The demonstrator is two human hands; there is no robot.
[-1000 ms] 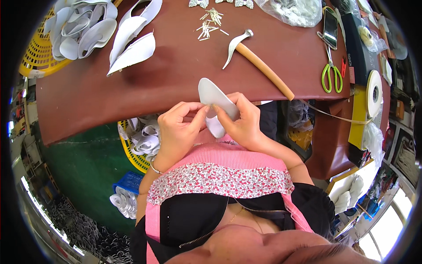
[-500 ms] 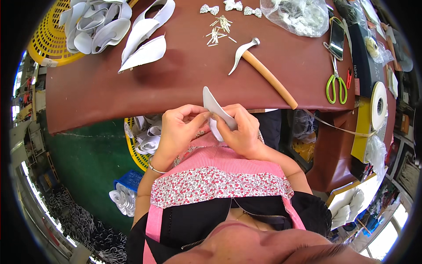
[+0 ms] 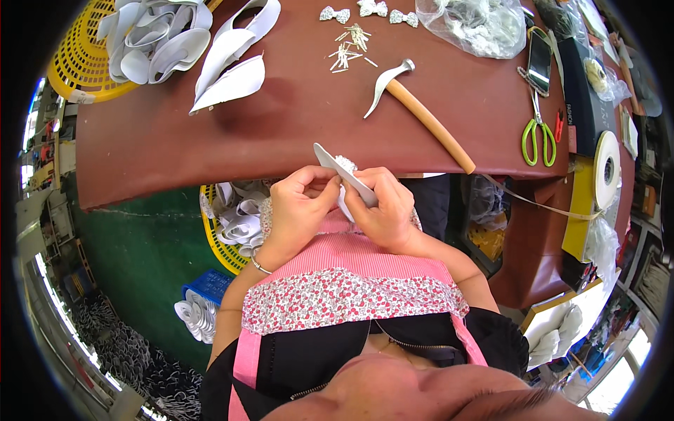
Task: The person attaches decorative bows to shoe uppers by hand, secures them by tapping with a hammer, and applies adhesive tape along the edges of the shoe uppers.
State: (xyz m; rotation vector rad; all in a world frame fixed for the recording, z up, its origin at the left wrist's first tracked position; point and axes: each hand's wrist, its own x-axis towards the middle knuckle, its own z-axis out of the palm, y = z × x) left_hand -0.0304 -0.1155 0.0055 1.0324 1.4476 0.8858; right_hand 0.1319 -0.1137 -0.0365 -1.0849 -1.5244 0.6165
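In front of my apron, just off the table's near edge, I hold a curved white piece (image 3: 346, 175) that looks like a shoe upper. The right hand (image 3: 387, 209) grips its lower end between thumb and fingers. My left hand (image 3: 300, 205) is closed in a pinch at the piece's left face; the fingertips partly hide what they hold. A glittery silver bow (image 3: 345, 163) shows behind the piece's upper edge. Beyond my hands, a hammer (image 3: 430, 125) with a wooden handle lies on the brown table (image 3: 295, 126).
Similar bows (image 3: 335, 14) and small pale strips (image 3: 346, 55) lie at the back. More white pieces (image 3: 235, 77) are at the far left, by a yellow basket (image 3: 77, 59). Green-handled scissors (image 3: 538, 140), a phone (image 3: 539, 59) and a ribbon roll (image 3: 605, 168) sit right.
The white piece has tilted, its upper tip shifting left and slightly down. The bow behind it has come into view. My left hand has moved slightly right.
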